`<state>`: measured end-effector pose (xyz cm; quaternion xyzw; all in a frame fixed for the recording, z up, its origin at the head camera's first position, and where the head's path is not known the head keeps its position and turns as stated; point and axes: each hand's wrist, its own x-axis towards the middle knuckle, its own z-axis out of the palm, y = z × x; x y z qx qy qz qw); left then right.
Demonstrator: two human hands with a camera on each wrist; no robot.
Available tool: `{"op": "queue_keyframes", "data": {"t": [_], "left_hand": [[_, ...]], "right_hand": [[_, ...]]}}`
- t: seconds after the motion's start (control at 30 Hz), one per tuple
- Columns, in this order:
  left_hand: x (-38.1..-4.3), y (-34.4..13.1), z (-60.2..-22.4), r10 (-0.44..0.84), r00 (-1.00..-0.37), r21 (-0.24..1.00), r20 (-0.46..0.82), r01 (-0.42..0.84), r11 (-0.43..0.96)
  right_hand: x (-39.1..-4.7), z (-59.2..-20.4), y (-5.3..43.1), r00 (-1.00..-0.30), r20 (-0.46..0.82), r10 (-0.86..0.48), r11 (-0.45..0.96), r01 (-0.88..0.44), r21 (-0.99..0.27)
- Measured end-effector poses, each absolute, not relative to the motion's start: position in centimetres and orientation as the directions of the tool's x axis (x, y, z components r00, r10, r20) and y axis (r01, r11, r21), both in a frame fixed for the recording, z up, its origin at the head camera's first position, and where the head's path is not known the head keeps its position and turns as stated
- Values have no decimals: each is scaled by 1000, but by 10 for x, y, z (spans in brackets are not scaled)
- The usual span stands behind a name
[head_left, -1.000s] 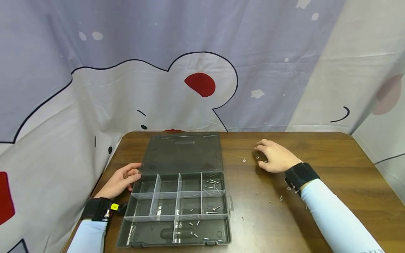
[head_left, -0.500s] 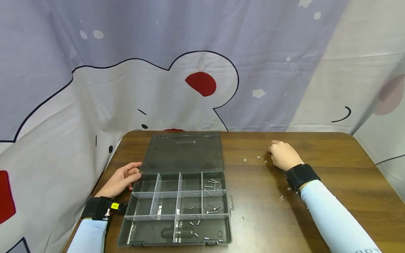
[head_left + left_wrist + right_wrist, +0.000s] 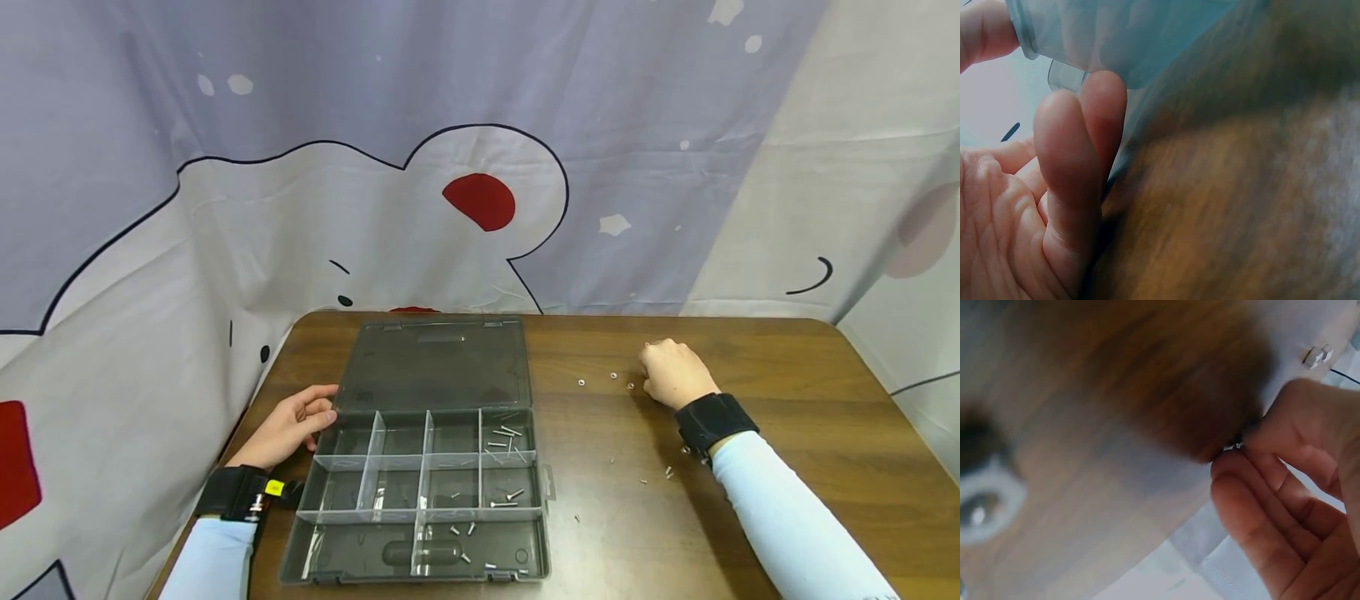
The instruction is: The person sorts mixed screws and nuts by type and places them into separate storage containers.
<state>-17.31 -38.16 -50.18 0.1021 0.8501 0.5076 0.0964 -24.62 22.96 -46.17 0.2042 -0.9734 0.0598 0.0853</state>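
Note:
A dark translucent compartment box (image 3: 352, 554) lies on the table with its lid (image 3: 435, 367) folded back. My left hand (image 3: 288, 425) holds the box at its left side, by the hinge corner. In the left wrist view its thumb lies at the box rim and two fingertips rest at a clear tab (image 3: 1066, 76). My right hand (image 3: 675, 375) is low over the back right of the table. Thumb and index finger pinch a small nut (image 3: 1237, 445), mostly covered by the fingertips. Several loose nuts (image 3: 613, 376) lie just left of that hand.
Screws (image 3: 506, 433) lie in the box's right-hand compartments, and more in the front one. Tiny screws (image 3: 669, 472) are scattered on the wooden table (image 3: 795, 400) right of the box. A printed curtain (image 3: 300, 233) hangs behind the table edge.
My right hand has moved right from above the loose nuts and its spread fingers have closed into a pinch. The left hand stays at the box.

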Motion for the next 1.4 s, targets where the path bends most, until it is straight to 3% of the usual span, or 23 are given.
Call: {"op": "queue_keyframes", "data": {"t": [0.13,0.23,0.4,0.57,0.93,1.17,1.4], "left_hand": [[-173,-381,-501,274,-960,884,-59,77,461],[-174,-381,-502,277,-959,885,-56,81,458],[-174,-381,-501,279,-959,886,-48,88,455],[-174,-380,-500,277,-959,882,-52,86,463],[-172,-380,-499,269,-961,876,-56,82,475],[-172,-380,-499,272,-961,880,-55,82,468],[-172,-380,-500,266,-962,877,-58,78,474]], "right_hand": [[-240,-456,217,-899,207,-385,902,-414,-121],[-231,-446,194,-861,274,-429,864,-480,-152],[-205,-421,144,-734,393,-553,726,-656,-205],[-173,-399,95,-619,434,-655,582,-779,-233],[-128,-380,25,-396,436,-808,387,-915,-114],[-121,-382,9,-346,428,-835,351,-934,-71],[-113,-386,15,-374,301,-877,371,-926,-72]]}}
